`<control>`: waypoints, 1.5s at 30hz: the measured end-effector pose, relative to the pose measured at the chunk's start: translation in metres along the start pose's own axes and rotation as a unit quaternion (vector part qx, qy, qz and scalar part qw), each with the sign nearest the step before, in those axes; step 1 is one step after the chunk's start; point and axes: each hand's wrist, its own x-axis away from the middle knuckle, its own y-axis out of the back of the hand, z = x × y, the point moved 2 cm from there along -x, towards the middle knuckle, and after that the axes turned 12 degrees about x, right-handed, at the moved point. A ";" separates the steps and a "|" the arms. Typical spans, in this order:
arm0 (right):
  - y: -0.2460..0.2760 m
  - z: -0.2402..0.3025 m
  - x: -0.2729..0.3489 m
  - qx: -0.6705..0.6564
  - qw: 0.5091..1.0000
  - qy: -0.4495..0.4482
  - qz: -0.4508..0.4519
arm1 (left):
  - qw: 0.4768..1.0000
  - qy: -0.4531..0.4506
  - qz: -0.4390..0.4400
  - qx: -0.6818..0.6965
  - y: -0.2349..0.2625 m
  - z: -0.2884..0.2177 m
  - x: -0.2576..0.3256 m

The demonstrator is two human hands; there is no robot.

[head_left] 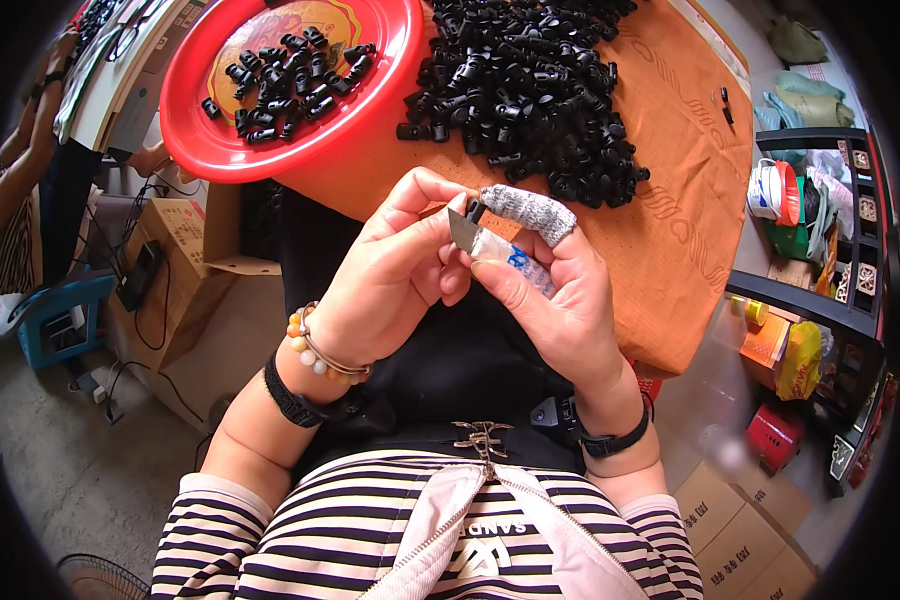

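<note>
My left hand (pixel 395 250) pinches a small black plastic part (pixel 474 211) between thumb and fingertips, in front of my chest. In my right hand (pixel 575 295) is a short flat blade (pixel 462 234), its handle wrapped in white and blue film. A grey knitted sleeve (pixel 530 212) covers the right forefinger, which curves over the far side of the part. The blade's metal end lies close against the part; whether it touches is hard to see. Just beyond my hands is a large heap of similar black parts (pixel 540 95).
A red round tray (pixel 195 140) with several black parts stands at the far left on the table's orange cloth (pixel 685 190). Cardboard boxes (pixel 165 240) and a blue stool (pixel 65 320) are at left, near another person's arm (pixel 30 150). At right stands a black shelf (pixel 810 305).
</note>
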 end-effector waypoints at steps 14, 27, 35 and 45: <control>0.001 0.002 0.001 -0.007 1.000 -0.007 0.009 | 0.999 -0.026 -0.028 -0.032 -0.002 0.002 0.002; 0.009 -0.005 0.000 -0.019 1.000 0.008 0.016 | 1.000 0.006 -0.016 -0.023 -0.002 -0.001 0.002; 0.010 0.001 -0.008 -0.045 0.998 0.002 -0.037 | 1.000 0.021 -0.011 -0.020 -0.001 0.000 0.000; -0.003 0.003 -0.023 -0.074 0.996 0.022 -0.044 | 0.999 0.022 -0.012 -0.028 -0.003 0.001 0.000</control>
